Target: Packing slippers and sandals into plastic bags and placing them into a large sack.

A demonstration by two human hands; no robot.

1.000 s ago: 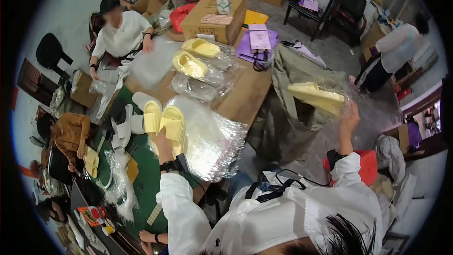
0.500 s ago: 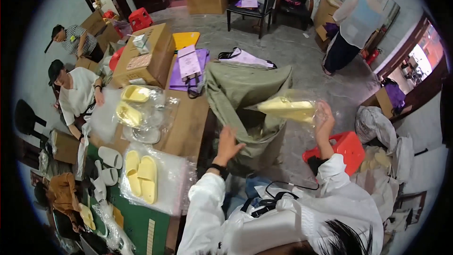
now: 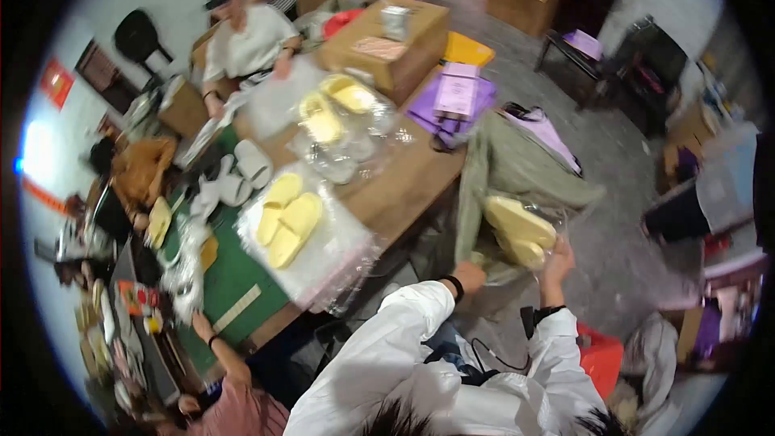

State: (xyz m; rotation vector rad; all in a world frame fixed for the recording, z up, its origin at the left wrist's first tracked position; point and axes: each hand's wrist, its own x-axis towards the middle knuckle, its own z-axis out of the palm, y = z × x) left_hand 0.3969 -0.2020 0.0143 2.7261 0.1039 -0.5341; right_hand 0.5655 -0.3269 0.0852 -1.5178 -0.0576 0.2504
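Head view: well left of the left fingers, a yellow slipper pair [image 3: 287,222] lies on stacked clear bags [image 3: 341,252]. The left hand [image 3: 470,275] reaches forward and rightward to the near edge of the olive sack [image 3: 525,157] (too blurred to tell whether its fingers pinch cloth). Just left of the right fingers, bagged yellow slippers [image 3: 517,226] tilt at the sack's mouth. The right hand [image 3: 557,262], forearm raised, pinches their bag's end. Feeding them in seems underway; that calls for a wide mouth, then release.

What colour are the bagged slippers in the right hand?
The bagged slippers are pale yellow, clearest in the head view.
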